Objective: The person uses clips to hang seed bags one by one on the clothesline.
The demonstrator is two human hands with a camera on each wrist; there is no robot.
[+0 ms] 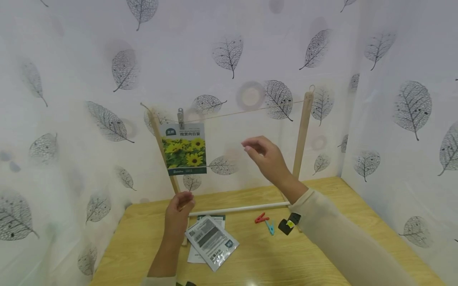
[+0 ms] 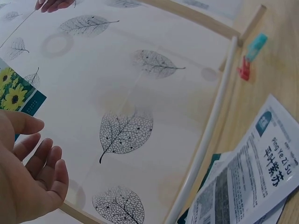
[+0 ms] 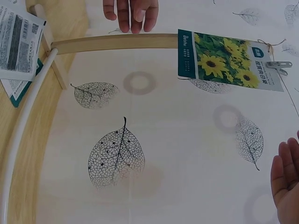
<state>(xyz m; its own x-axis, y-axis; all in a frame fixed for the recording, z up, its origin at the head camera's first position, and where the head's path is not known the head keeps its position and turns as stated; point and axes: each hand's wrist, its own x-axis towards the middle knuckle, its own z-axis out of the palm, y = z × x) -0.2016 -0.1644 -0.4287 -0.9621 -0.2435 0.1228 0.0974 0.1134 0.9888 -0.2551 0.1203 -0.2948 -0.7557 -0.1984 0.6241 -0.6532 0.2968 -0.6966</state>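
Note:
A sunflower seed packet (image 1: 184,149) hangs from a string (image 1: 229,114), held at its top by a grey clothespin (image 1: 180,118). My left hand (image 1: 179,210) is just below the packet, fingers loosely bent and holding nothing. To the right of the packet my right hand (image 1: 264,157) is raised below the string, its fingers relaxed, with nothing in them. In the right wrist view only part of the right hand (image 3: 287,186) shows at the edge. Silver seed packets (image 1: 212,242) lie overlapped on the table near my left forearm.
A red clothespin (image 1: 262,218) and a blue clothespin (image 1: 270,227) lie on the wooden table (image 1: 250,254). Two wooden posts, left (image 1: 157,135) and right (image 1: 303,131), carry the string. A white rod (image 1: 239,209) runs low between them, before a leaf-patterned curtain (image 1: 229,24).

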